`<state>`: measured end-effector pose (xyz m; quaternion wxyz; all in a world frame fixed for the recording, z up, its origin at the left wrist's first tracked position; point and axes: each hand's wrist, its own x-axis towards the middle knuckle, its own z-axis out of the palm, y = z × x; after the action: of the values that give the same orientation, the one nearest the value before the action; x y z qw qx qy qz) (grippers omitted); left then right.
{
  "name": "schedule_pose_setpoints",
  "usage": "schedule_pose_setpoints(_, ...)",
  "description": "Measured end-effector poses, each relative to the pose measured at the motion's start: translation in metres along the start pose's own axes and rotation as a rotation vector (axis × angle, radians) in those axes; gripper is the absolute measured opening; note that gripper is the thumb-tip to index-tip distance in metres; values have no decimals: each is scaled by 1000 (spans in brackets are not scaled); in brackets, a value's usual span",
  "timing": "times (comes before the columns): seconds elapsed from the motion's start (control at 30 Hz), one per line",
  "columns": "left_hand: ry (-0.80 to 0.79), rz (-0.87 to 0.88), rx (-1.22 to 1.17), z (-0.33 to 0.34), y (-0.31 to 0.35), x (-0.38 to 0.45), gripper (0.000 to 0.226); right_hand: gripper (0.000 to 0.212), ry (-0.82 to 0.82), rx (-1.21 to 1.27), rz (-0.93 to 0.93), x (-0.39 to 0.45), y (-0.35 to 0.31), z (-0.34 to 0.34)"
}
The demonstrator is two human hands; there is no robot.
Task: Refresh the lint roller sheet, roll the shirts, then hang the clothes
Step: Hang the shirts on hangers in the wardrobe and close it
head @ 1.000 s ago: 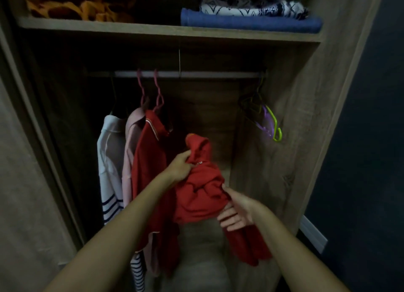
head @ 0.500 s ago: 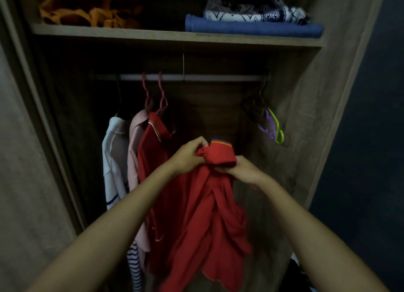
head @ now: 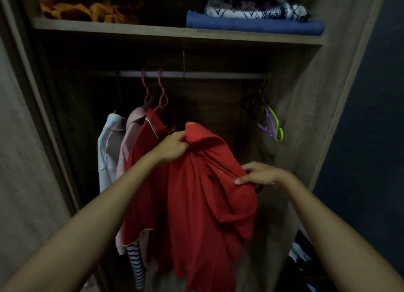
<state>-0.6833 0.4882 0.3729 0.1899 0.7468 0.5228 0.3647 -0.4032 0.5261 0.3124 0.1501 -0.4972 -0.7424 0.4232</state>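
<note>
Three shirts already hung on the metal rail, but the loose red polo shirt below it had no hanger yet, its collar pinched tight in the left hand, its shoulder in the right hand.

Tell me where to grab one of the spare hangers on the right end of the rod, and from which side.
Probably grip the green hanger by its sloping arm, reaching in from the front left: the bunch hangs tight against the wardrobe's right wall, and its hooks sit in shadow at the rod.
</note>
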Motion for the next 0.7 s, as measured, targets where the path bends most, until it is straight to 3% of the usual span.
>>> schedule_pose_setpoints(0.1,29,-108,49,-3,-3,2,30,27,180,170,-103,-6,-5,-9)
schedule_pose_setpoints(0.2,25,-205,36,1,2,0,9,25,356,198,-219,-10,-24,-14)
schedule_pose_setpoints(0.33,-64,-142,-174,10,15,-5,35,17,539,47,-334,-1,-39,-19)
schedule_pose_setpoints(0.47,190,-139,31,19,0,2,65,27,613,-26,-324,2,-39,-18)
schedule_pose_setpoints(0.6,450,-249,-30,18,1,2,40,31,674,-32,-322,0,-31,-15)
schedule_pose_setpoints(0.67,470,-236,-46,17,1,1,17,25,691,-31,-329,-3,-27,-13)
schedule_pose_setpoints(0.7,443,-224,-70,18,0,2,24,25,703,-28,-332,-4,-25,-12)
